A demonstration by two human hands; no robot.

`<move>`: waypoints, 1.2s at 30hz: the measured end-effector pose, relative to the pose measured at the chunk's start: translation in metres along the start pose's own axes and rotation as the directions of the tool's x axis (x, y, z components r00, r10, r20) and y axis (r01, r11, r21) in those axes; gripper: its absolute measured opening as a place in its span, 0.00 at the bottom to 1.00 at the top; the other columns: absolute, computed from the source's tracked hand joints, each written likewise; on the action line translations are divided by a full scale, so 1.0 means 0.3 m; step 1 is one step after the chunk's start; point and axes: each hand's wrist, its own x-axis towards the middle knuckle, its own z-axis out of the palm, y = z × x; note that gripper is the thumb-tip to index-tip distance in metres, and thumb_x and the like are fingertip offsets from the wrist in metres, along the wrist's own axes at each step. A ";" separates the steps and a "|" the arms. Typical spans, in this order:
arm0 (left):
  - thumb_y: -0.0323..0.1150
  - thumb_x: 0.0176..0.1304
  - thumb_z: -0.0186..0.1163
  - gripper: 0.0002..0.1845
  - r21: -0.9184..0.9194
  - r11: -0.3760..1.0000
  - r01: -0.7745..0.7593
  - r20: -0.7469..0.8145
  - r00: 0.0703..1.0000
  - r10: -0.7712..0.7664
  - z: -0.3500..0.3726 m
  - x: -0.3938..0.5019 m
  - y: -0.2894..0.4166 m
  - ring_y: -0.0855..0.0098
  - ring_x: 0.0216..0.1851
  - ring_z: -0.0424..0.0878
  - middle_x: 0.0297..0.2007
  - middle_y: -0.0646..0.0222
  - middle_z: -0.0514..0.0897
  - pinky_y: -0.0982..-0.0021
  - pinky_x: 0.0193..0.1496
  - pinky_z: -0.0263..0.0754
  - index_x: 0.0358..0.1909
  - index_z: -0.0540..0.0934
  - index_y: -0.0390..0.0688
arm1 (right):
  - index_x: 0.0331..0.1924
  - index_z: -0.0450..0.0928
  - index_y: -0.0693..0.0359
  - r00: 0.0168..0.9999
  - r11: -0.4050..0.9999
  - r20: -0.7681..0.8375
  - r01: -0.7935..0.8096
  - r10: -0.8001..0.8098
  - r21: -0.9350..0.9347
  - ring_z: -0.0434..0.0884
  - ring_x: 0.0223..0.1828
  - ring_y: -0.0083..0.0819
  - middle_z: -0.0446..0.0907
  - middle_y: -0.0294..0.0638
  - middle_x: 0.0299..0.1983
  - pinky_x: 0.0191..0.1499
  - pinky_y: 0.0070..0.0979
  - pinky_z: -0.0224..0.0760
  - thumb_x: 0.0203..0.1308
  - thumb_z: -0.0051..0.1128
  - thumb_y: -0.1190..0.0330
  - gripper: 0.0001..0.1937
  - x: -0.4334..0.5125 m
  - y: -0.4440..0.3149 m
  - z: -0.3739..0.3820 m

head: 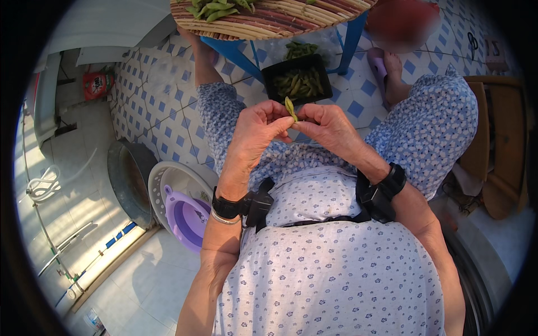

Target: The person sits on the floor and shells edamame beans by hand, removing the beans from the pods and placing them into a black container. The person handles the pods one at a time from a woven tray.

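Observation:
Between the fingertips of my left hand [261,126] and my right hand [330,128] is a yellow-green bean pod [290,108], upright and pinched at its lower end. Both thumbs meet there, over my lap. Just beyond my hands, a black plastic tray [269,84] on the floor holds several green pods [299,82]. Behind it more pods [300,49] lie on clear plastic. Higher up, a round woven mat [286,21] carries a heap of green pods [216,9] near its left side. What lies inside my curled fingers is hidden.
A blue stool [229,52] supports the mat. To my left stand a purple basin [180,218], a white colander [157,180] and a dark metal tub [119,185]. A red bag [97,85] is farther left; scissors [473,45] and brown wooden furniture [504,168] are right.

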 end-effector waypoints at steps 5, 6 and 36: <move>0.26 0.59 0.64 0.06 0.002 1.000 0.005 0.004 1.000 -0.005 0.006 -0.004 0.004 0.76 0.25 0.81 0.30 0.67 0.83 0.76 0.29 0.80 0.36 0.80 0.34 | 0.33 0.77 0.67 0.999 0.998 0.000 0.040 -0.040 -0.046 0.67 0.23 0.17 0.74 0.36 0.21 0.25 0.23 0.63 0.60 0.60 0.70 0.08 -0.008 0.000 -0.004; 0.26 0.59 0.64 0.06 0.002 1.000 0.003 0.008 1.000 -0.003 0.007 -0.004 0.006 0.76 0.25 0.81 0.30 0.67 0.83 0.76 0.29 0.80 0.36 0.79 0.34 | 0.32 0.76 0.67 0.999 0.998 0.002 0.042 -0.042 -0.045 0.67 0.23 0.17 0.74 0.36 0.20 0.25 0.23 0.63 0.60 0.60 0.70 0.08 -0.009 -0.002 -0.004; 0.24 0.58 0.61 0.04 -0.131 0.990 0.053 -0.012 0.998 -0.055 -0.006 -0.004 0.031 0.77 0.27 0.80 0.28 0.65 0.82 0.77 0.22 0.78 0.34 0.78 0.34 | 0.45 0.76 0.64 0.901 0.705 0.382 -0.408 0.208 0.579 0.57 0.16 0.11 0.66 0.26 0.20 0.17 0.11 0.47 0.74 0.43 0.63 0.13 -0.011 -0.010 -0.023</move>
